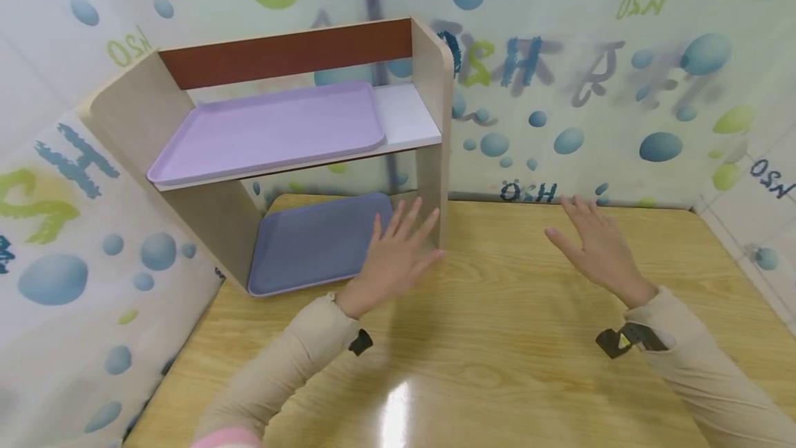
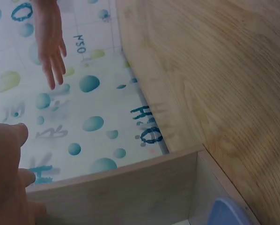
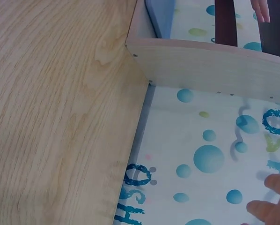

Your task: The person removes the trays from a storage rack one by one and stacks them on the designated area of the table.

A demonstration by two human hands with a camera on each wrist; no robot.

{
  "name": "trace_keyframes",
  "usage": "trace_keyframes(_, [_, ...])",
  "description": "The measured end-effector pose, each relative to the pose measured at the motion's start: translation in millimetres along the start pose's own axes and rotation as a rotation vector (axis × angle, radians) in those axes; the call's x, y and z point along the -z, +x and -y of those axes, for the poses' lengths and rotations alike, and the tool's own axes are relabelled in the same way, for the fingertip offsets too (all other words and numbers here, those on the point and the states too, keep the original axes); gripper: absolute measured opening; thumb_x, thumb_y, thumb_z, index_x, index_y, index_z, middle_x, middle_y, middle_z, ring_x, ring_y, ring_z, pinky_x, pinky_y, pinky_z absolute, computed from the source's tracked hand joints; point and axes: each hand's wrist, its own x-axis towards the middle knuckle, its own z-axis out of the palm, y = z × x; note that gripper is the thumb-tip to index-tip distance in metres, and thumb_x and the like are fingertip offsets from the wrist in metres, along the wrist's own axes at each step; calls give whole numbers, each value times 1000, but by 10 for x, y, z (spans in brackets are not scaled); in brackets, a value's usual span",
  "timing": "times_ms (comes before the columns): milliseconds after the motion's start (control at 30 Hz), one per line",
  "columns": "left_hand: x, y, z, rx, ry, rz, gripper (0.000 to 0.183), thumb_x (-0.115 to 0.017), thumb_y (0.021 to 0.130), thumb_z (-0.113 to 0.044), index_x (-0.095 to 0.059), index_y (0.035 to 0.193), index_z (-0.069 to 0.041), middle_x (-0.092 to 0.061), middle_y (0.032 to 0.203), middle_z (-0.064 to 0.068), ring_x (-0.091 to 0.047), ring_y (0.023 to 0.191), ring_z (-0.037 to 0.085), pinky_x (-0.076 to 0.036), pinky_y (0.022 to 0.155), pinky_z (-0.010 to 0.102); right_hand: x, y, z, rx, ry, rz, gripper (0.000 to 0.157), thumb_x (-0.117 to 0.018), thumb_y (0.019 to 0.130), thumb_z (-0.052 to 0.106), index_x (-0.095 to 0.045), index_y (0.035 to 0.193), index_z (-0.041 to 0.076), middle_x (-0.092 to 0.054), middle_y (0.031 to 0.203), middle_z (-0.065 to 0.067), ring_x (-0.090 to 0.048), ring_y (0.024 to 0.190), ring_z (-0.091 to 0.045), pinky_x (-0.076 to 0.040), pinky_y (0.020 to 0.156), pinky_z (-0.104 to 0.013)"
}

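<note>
Fingers spread, my left hand [image 1: 396,261] hovers in front of the right side of a wooden two-level shelf [image 1: 435,75] in the head view, holding nothing. My right hand [image 1: 598,247] is held over the table further right, its fingers straight and nothing in it. On the shelf's upper board lies a lilac tray [image 1: 280,126]. Below it a blue-grey tray [image 1: 317,240] lies at table level, its right part partly hidden by my left hand. The left wrist view shows the shelf's side panel [image 2: 130,192] close to my left fingers [image 2: 27,178].
The wood-grain table [image 1: 497,337] spreads below both hands. A patterned cloth or panel wall [image 1: 560,88] with blue and green spots stands behind the table, with more walling at left and right. A reddish-brown strip [image 1: 292,54] spans the shelf's upper back.
</note>
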Motion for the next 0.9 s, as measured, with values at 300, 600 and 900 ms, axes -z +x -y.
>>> trace_keyframes(300, [262, -389, 415, 82, -77, -82, 62, -28, 90, -54, -11, 143, -26, -6, 147, 7, 0, 133, 30, -3, 99, 61, 78, 95, 159, 42, 76, 16, 65, -41, 91, 39, -15, 142, 8, -17, 143, -20, -15, 128, -40, -12, 98, -59])
trace_keyframes(600, [491, -791, 809, 186, -175, -251, 61, -35, 91, -47, -16, 142, -19, -2, 147, 9, 2, 132, 32, 1, 96, 64, 197, 302, 421, 72, 123, 68, 65, -44, 89, 41, -16, 142, 15, -13, 146, -13, -6, 131, -36, -7, 99, -59])
trace_keyframes(900, [852, -1162, 1185, 290, -211, -494, 58, -40, 90, -43, -28, 139, -15, -18, 144, 14, -7, 132, 33, -5, 96, 64, 252, 557, 721, 154, 114, 99, 67, -44, 89, 43, -16, 142, 14, -14, 146, -11, -8, 132, -33, -9, 102, -54])
